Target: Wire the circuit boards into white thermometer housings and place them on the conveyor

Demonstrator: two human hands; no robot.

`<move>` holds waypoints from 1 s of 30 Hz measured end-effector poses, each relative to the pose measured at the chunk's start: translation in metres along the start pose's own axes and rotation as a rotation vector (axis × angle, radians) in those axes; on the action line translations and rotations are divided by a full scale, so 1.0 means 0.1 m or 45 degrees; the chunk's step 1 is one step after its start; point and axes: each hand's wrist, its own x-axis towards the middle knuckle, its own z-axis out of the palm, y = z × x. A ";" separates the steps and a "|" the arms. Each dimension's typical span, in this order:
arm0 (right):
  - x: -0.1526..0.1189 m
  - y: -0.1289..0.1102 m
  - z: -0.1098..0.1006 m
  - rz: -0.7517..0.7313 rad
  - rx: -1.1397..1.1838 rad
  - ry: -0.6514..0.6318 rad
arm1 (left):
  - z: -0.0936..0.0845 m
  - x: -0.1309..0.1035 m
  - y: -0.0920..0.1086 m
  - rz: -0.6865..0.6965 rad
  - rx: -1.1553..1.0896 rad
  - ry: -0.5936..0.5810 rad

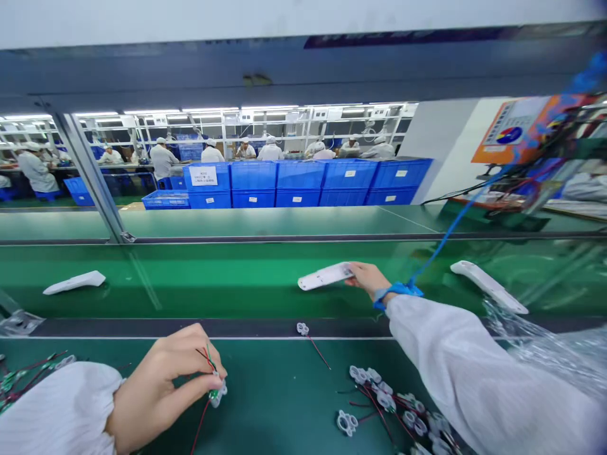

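Note:
My left hand is closed in a pinch on a small circuit board with red, black and green wires and a translucent plastic piece on it. It is held just above the green bench. Farther off, my right hand grips one end of a long white plastic housing over the green belt. A blue strap with a coiled cord circles my right wrist. Between the hands, a wired translucent part lies at the bench edge. Several similar wired parts are heaped below my right sleeve.
White housings lie on the belt at left and right. Wired boards sit at far left, clear plastic wrap at right. A metal post rises at left. Blue bins and several people stand beyond.

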 end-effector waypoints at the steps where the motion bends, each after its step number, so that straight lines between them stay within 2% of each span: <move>1: -0.03 -0.08 -0.02 -0.015 0.010 -0.045 | -0.01 0.01 0.03 -0.004 -0.018 0.021; 4: -0.30 -0.33 0.02 -0.117 0.032 -0.253 | -0.04 0.03 0.15 -0.025 -0.076 0.103; 7: -0.76 -0.52 0.23 -0.248 0.019 -0.558 | 0.01 0.07 0.25 -0.090 -0.107 0.178; 10: -1.25 -0.54 0.51 -0.359 -0.021 -0.802 | 0.14 0.12 0.26 -0.127 -0.150 0.152; 14: -1.65 -0.42 0.73 -0.447 -0.053 -0.952 | 0.39 0.17 0.12 -0.131 -0.198 0.064; 20: -1.71 -0.28 0.82 -0.459 -0.042 -1.052 | 0.67 0.22 -0.12 0.049 -0.024 0.046; 25: -1.64 -0.23 0.78 -0.460 0.024 -1.215 | 0.78 0.27 -0.24 0.188 0.063 0.075; 30: -1.62 -0.17 0.71 -0.485 0.083 -1.336 | 0.86 0.29 -0.38 0.432 0.140 0.121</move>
